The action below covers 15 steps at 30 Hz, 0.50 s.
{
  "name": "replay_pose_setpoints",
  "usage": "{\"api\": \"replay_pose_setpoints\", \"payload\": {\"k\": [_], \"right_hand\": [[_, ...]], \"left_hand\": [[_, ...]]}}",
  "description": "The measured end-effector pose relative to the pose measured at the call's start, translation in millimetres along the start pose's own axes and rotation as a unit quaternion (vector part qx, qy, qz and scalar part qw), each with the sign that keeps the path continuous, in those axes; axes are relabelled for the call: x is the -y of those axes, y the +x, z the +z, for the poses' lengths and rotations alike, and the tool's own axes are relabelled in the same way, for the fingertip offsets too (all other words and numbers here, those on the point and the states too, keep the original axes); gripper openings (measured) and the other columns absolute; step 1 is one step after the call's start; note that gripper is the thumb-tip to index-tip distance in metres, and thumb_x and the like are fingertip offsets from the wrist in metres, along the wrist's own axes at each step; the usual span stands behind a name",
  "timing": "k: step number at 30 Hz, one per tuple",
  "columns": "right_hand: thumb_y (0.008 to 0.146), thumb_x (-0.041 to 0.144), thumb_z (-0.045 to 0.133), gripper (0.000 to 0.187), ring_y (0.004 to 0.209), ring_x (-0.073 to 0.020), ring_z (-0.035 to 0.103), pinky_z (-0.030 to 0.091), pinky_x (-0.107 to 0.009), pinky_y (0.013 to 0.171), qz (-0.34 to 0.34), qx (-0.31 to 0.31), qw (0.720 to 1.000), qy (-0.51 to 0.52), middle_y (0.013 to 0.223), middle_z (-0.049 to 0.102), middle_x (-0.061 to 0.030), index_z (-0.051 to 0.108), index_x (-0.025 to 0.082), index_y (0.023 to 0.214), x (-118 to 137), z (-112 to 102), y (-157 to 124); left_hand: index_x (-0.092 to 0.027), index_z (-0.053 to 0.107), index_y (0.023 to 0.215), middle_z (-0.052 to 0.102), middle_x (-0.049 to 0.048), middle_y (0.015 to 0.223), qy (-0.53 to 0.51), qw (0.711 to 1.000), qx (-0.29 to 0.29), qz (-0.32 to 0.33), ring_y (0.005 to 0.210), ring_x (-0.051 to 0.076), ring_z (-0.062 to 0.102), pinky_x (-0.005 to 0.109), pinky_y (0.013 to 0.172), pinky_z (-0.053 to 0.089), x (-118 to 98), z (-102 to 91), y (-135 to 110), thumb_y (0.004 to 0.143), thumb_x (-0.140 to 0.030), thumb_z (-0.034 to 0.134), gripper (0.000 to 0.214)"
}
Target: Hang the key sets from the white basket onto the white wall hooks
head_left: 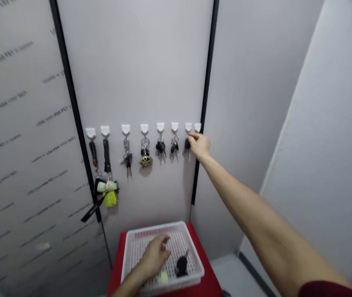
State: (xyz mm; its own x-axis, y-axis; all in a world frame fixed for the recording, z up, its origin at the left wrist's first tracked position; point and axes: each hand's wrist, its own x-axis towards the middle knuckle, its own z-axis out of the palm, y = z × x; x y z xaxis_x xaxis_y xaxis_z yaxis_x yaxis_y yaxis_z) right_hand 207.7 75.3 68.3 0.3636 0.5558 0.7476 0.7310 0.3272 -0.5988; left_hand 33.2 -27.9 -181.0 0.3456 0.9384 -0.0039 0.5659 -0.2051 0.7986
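Note:
My right hand is raised to the wall with its fingers closed on a bunch of keys, which hangs at a white hook near the right end of the row. Part of the key ring is hidden behind the fingertips. Above a white plastic basket hovers my left hand, loosely curled, thumb and fingers apart, with nothing visible in it. Inside the basket lie a black key bunch and a small pale yellow piece.
More keys hang along the row: a bunch with a green-yellow charm, one with a brass-coloured round charm, and several plain ones. The rightmost hook is partly covered by my hand. A red stand supports the basket.

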Motion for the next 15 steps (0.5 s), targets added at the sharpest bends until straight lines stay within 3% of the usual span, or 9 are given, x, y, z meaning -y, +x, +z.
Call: {"api": "replay_pose_setpoints", "payload": {"k": [3, 5, 6, 7, 8, 10, 13, 15], "right_hand": [[0.064, 0.023, 0.044, 0.034, 0.076, -0.0135, 0.046, 0.033, -0.027, 0.073, -0.056, -0.002, 0.997, -0.052, 0.093, 0.051, -0.0103, 0.049, 0.009, 0.095, -16, -2, -38], [0.065, 0.02, 0.042, 0.033, 0.079, -0.0134, 0.045, 0.032, -0.026, 0.074, -0.121, 0.14, 0.979, -0.089, 0.093, 0.05, -0.0098, 0.048, 0.01, 0.096, -34, -3, -84], [0.065, 0.018, 0.043, 0.03, 0.078, -0.0135, 0.045, 0.032, -0.025, 0.074, -0.151, 0.245, 0.953, -0.098, 0.09, 0.052, -0.0087, 0.05, 0.011, 0.093, -44, -4, -111], [0.064, 0.017, 0.043, 0.028, 0.079, -0.0142, 0.045, 0.032, -0.026, 0.074, -0.183, 0.386, 0.897, -0.111, 0.086, 0.054, -0.0079, 0.052, 0.012, 0.09, -53, -6, -138], [0.06, 0.017, 0.048, 0.025, 0.076, -0.0139, 0.046, 0.033, -0.025, 0.072, -0.197, 0.464, 0.857, -0.106, 0.079, 0.057, -0.0046, 0.056, 0.016, 0.084, -61, -7, -164], [0.055, 0.019, 0.054, 0.022, 0.079, -0.0179, 0.046, 0.031, -0.03, 0.073, -0.211, 0.548, 0.795, -0.15, 0.078, 0.058, -0.005, 0.058, 0.018, 0.077, -75, -10, -207], [0.054, 0.019, 0.054, 0.021, 0.087, -0.0226, 0.041, 0.024, -0.038, 0.077, -0.232, 0.587, 0.741, -0.231, 0.08, 0.057, -0.0081, 0.059, 0.018, 0.074, -87, -8, -239], [0.054, 0.019, 0.054, 0.021, 0.089, -0.0231, 0.039, 0.019, -0.04, 0.08, -0.252, 0.588, 0.73, -0.239, 0.081, 0.056, -0.0078, 0.059, 0.021, 0.075, -90, -6, -244]], "left_hand": [[-0.015, 0.048, 0.095, 0.053, 0.0051, 0.092, 0.023, 0.999, 0.033, -0.002, 0.079, 0.014, 0.05, 0.022, 0.072, 0.037, 1, 2.9, -11, 0.058, -0.019, 0.042, 0.037], [-0.013, 0.049, 0.093, 0.054, 0.0061, 0.091, 0.044, 0.997, 0.068, 0.006, 0.077, 0.014, 0.05, 0.024, 0.071, 0.038, 3, 4.0, -14, 0.058, -0.019, 0.042, 0.036], [-0.012, 0.05, 0.091, 0.055, 0.0062, 0.089, 0.053, 0.996, 0.077, 0.01, 0.077, 0.014, 0.05, 0.024, 0.071, 0.037, 5, 4.7, -15, 0.058, -0.019, 0.043, 0.034], [-0.012, 0.05, 0.09, 0.056, 0.006, 0.088, 0.062, 0.994, 0.084, 0.015, 0.076, 0.014, 0.05, 0.023, 0.07, 0.037, 7, 5.6, -15, 0.058, -0.019, 0.043, 0.033], [-0.013, 0.05, 0.09, 0.056, 0.0057, 0.086, 0.07, 0.993, 0.088, 0.02, 0.076, 0.013, 0.05, 0.023, 0.069, 0.037, 9, 6.8, -14, 0.059, -0.019, 0.043, 0.033], [-0.013, 0.051, 0.089, 0.057, 0.0049, 0.084, 0.086, 0.992, 0.092, 0.029, 0.074, 0.013, 0.05, 0.022, 0.067, 0.038, 10, 10.2, -11, 0.058, -0.018, 0.044, 0.032], [-0.014, 0.052, 0.086, 0.058, 0.0038, 0.078, 0.12, 0.987, 0.101, 0.024, 0.07, 0.013, 0.051, 0.021, 0.062, 0.038, 7, 16.7, -5, 0.057, -0.019, 0.045, 0.03], [-0.014, 0.054, 0.081, 0.058, 0.0035, 0.073, 0.155, 0.982, 0.109, 0.007, 0.065, 0.013, 0.051, 0.021, 0.057, 0.037, 3, 21.0, -3, 0.056, -0.019, 0.046, 0.027]]}}
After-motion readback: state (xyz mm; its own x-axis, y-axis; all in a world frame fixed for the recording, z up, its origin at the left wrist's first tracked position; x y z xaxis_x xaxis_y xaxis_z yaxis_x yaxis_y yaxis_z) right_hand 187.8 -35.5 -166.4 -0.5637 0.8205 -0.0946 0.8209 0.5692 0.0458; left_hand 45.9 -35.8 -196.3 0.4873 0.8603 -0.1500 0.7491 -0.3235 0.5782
